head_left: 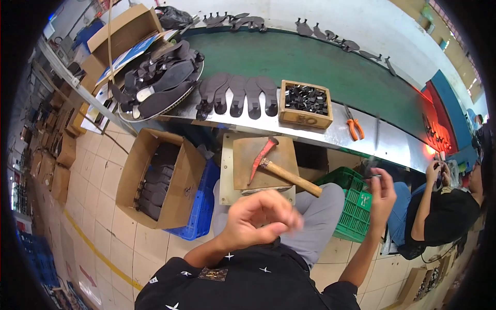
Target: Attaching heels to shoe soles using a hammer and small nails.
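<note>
In front of my lap, my left hand (261, 217) is curled closed. Its fingertips are smeared by motion, so I cannot make out what they hold, if anything. Raised at the right, my right hand (382, 196) pinches a dark heeled shoe sole (371, 166), blurred and seen nearly edge-on. Between my knees is a work block with a brown pad (243, 168). On it rests a hammer (289, 174) with a red and black head and a wooden handle, which neither hand touches.
Dark heeled soles (237, 93) line the metal bench edge, beside a wooden box (306, 122) of small black pieces and orange-handled pliers (354, 128). More soles fill a round tray (168, 108) and a carton (186, 194). A green crate (352, 219) and a co-worker (444, 219) are at right.
</note>
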Demonstrator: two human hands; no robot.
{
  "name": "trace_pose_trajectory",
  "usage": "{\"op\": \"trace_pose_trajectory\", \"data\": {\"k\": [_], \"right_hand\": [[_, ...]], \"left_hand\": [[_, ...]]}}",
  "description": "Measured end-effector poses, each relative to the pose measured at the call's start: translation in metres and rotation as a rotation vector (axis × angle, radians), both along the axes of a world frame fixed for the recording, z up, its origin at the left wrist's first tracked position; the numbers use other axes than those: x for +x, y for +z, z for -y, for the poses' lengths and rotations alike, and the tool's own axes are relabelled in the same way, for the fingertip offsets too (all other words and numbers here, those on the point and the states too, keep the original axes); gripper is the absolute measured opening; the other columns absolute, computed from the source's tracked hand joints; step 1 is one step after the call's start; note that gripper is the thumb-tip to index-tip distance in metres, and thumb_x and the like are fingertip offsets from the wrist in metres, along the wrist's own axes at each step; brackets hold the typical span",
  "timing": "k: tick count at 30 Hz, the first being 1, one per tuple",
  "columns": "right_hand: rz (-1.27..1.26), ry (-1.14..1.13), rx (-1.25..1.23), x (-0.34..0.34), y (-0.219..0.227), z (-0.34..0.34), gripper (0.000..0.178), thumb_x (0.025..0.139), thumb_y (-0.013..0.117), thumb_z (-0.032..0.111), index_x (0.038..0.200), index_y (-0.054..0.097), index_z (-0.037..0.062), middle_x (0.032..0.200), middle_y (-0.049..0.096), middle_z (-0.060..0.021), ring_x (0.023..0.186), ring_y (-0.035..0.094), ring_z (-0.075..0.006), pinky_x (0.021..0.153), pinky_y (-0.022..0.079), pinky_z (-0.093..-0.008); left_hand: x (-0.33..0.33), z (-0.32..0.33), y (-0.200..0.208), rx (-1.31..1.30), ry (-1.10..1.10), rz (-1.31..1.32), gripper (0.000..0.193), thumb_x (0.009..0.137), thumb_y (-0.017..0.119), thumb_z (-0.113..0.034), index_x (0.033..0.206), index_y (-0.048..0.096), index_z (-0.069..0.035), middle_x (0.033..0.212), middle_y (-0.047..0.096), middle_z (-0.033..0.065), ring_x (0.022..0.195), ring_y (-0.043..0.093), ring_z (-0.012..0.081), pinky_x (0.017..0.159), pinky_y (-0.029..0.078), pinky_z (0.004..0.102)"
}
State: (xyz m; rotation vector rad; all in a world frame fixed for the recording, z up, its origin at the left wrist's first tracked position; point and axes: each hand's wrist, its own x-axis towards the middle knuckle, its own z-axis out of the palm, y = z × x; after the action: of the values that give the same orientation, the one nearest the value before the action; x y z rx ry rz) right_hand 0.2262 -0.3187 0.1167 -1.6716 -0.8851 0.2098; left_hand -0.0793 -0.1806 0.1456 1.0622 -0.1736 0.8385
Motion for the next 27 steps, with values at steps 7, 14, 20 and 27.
{"op": "trace_pose_trajectory", "data": {"k": [7,14,20,27], "right_hand": [[-0.045,0.818,-0.004,-0.134,0.061,-0.050,0.025,0.095,0.062,0.014,0.118,0.065,0.0044,0.105,0.070,-0.0135,0.090,0.071,-0.0168,0.076,0.053,-0.0260],[0.344,0.386,0.019,-0.115,-0.013,-0.107,0.070,0.093,0.064,0.042,0.139,0.040,-0.0044,0.083,0.070,-0.0152,0.069,0.068,-0.0343,0.068,0.057,-0.0381],[0.496,0.364,-0.523,-0.095,-0.062,-0.077,0.092,0.079,0.077,0.044,0.147,0.030,0.0036,0.082,0.065,-0.0223,0.072,0.065,-0.0429,0.066,0.054,-0.0462],[-0.016,0.182,-0.203,-0.086,-0.093,-0.037,0.043,0.081,0.078,0.025,0.114,0.065,0.0020,0.063,0.062,-0.0159,0.057,0.067,-0.0257,0.057,0.051,-0.0355]], "left_hand": [[0.010,-0.020,-0.016,1.179,0.911,-0.563,0.075,0.079,0.080,-0.021,0.137,0.035,-0.009,0.145,0.042,0.0215,0.128,0.049,0.0430,0.103,0.044,0.0524],[-0.048,-0.020,-0.012,0.791,0.894,-0.435,0.066,0.083,0.075,-0.002,0.134,0.034,-0.003,0.094,0.065,0.0167,0.077,0.070,0.0266,0.067,0.058,0.0323],[-0.027,-0.039,0.006,0.149,0.792,-0.436,0.042,0.095,0.060,-0.020,0.127,0.048,0.005,0.115,0.056,0.0163,0.070,0.066,0.0175,0.044,0.054,0.0251],[0.046,-0.119,-0.081,0.448,0.870,-0.747,0.040,0.093,0.066,-0.023,0.122,0.058,0.004,0.120,0.061,0.0165,0.103,0.065,0.0268,0.090,0.051,0.0367]]}}
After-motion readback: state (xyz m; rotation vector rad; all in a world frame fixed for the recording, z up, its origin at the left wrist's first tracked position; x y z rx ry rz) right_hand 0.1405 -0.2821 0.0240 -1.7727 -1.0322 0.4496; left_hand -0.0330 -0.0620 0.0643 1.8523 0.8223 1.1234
